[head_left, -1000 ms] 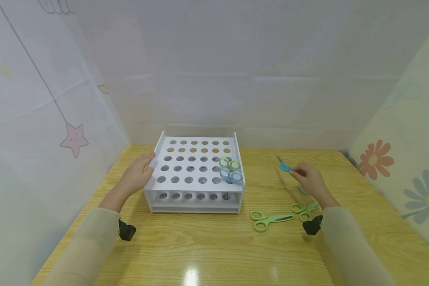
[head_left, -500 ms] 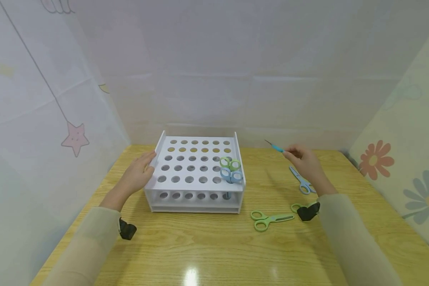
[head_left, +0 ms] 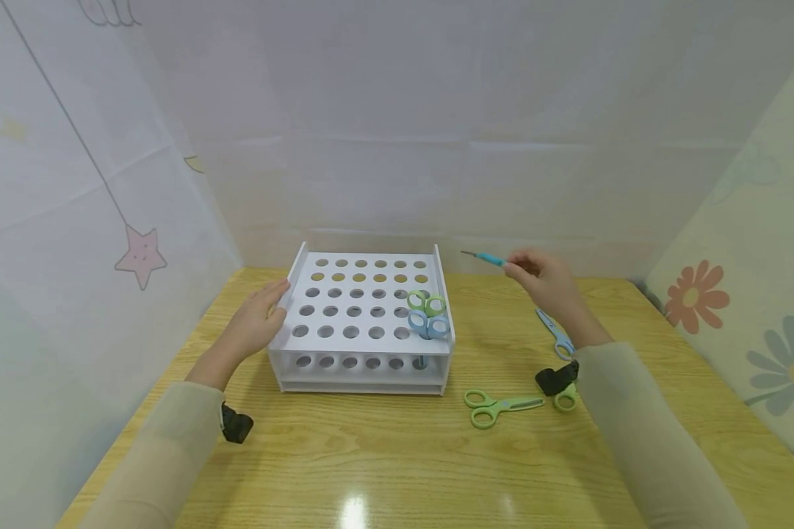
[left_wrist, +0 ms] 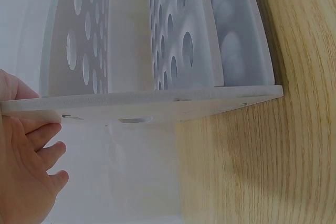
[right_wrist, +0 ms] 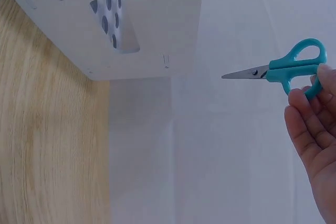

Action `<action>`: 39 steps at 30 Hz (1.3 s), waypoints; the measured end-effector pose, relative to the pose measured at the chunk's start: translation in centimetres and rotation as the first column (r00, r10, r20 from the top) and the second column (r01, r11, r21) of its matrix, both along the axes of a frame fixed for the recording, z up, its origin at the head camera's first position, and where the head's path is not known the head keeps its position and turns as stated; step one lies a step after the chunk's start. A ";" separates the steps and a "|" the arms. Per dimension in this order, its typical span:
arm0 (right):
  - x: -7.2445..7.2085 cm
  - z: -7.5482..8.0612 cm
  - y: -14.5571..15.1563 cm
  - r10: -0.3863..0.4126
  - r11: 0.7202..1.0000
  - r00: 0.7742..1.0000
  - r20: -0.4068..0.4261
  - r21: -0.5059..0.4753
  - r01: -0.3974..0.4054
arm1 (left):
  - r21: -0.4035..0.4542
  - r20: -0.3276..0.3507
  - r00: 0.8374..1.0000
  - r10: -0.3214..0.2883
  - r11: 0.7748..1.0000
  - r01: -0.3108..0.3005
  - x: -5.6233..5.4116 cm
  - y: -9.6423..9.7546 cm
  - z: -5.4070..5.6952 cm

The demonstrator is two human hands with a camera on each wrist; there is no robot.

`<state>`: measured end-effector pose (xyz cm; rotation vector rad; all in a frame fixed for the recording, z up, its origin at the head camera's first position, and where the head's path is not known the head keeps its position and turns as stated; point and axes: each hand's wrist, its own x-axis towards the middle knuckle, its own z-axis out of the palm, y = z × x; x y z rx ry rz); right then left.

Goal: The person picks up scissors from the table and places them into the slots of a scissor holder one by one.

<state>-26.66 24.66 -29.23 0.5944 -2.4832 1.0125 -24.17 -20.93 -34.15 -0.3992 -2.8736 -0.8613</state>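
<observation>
At left, the white rack (head_left: 337, 345) is being gripped at its left wall by the left hand (head_left: 254, 319). Right of the rack, above the counter (head_left: 383, 455), the teal scissors (right_wrist: 281, 71) are being pinched by one handle loop in the right hand (head_left: 549, 283), blades pointing left. A firm pinch is probably being called for, the tips being steered clear of the rack.

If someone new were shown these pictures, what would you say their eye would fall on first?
Probably the white rack full of round holes on the wooden table, with green scissors and blue scissors standing along its right side. The teal scissors would likely come next, raised right of the rack in the right hand, while the left hand grips the rack's left side.
</observation>
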 end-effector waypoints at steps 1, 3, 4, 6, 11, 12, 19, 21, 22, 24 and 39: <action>0.0 0.2 -0.2 0.003 1.000 1.000 -0.001 0.000 -0.003 | 0.000 -0.005 1.000 -0.002 1.000 0.002 0.0 0.0 0.0; 0.1 0.5 -0.6 0.016 1.000 1.000 -0.003 -0.006 -0.016 | 0.000 -0.012 1.000 -0.007 1.000 0.007 0.0 0.0 0.0; 0.1 0.6 -0.8 0.020 1.000 1.000 -0.009 -0.002 -0.020 | 0.002 -0.013 1.000 -0.007 1.000 0.007 0.0 0.0 0.0; 0.1 0.8 -1.2 0.025 1.000 1.000 -0.014 0.003 -0.025 | 0.006 -0.014 1.000 -0.009 1.000 0.009 0.0 0.0 0.0; 0.1 1.3 -2.1 0.030 0.999 1.000 0.000 0.010 -0.030 | 0.006 -0.016 1.000 -0.008 1.000 0.008 -0.1 0.0 0.0; 0.1 1.4 -2.3 0.034 0.999 0.999 0.004 0.009 -0.034 | 0.004 -0.016 1.000 -0.007 1.000 0.007 -0.1 0.0 0.0; -0.1 1.9 -3.5 0.074 0.997 0.997 0.003 0.008 -0.074 | 0.005 -0.016 1.000 -0.007 1.000 0.007 -0.2 -0.1 -0.1; -0.3 2.0 -3.8 0.085 0.996 0.996 0.006 0.010 -0.085 | 0.004 -0.015 1.000 -0.006 1.000 0.006 -0.2 -0.1 -0.1; -0.3 2.0 -4.0 0.086 0.996 0.996 0.012 0.013 -0.086 | 0.003 -0.015 1.000 -0.005 1.000 0.005 -0.2 -0.1 -0.1; -0.4 2.0 -4.2 0.092 0.996 0.995 0.023 0.020 -0.092 | 0.001 -0.009 1.000 -0.002 1.000 0.002 -0.2 0.0 -0.1; -0.7 1.6 -5.5 0.117 0.993 0.985 0.129 0.011 -0.120 | -0.006 -0.001 1.000 -0.002 1.000 0.002 -0.1 0.0 -0.2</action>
